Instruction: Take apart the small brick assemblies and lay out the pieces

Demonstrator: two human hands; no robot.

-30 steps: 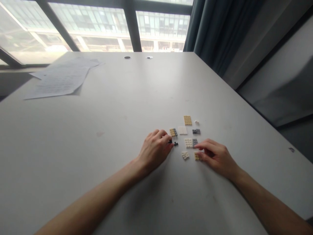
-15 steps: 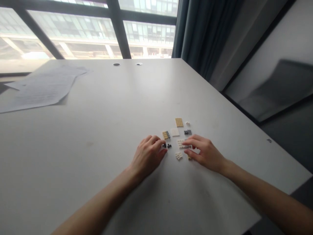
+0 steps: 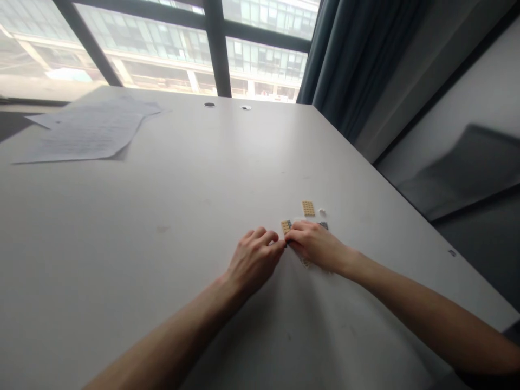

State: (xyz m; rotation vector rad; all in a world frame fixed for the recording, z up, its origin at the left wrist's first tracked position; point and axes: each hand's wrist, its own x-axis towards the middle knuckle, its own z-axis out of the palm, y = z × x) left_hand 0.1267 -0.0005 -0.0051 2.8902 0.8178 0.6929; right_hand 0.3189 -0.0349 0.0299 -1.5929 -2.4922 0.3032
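My left hand [image 3: 255, 254] and my right hand [image 3: 319, 244] meet fingertip to fingertip just above the white table [image 3: 170, 281]. A small black toy brick [image 3: 288, 242] shows between them, pinched by my right fingers. The left thumb and forefinger are closed against its near side; whatever they grip is hidden. Right behind the fingertips lies a tan studded plate with a grey strip [image 3: 285, 225]. Another tan plate [image 3: 308, 208] rests farther back, beside a tiny white piece [image 3: 322, 212]. My right hand covers most of the other pieces; part of a dark grey one [image 3: 324, 225] sticks out.
Printed paper sheets [image 3: 93, 130] lie at the table's far left. Two round cable holes [image 3: 209, 104] sit near the back edge by the window. A dark curtain [image 3: 337, 70] hangs beyond the right edge, where a small dark mark [image 3: 452, 253] shows.
My right hand has moved left from the white plate to the black pieces and closed there. The left fingers have drawn together. The view has tilted and shifted slightly.
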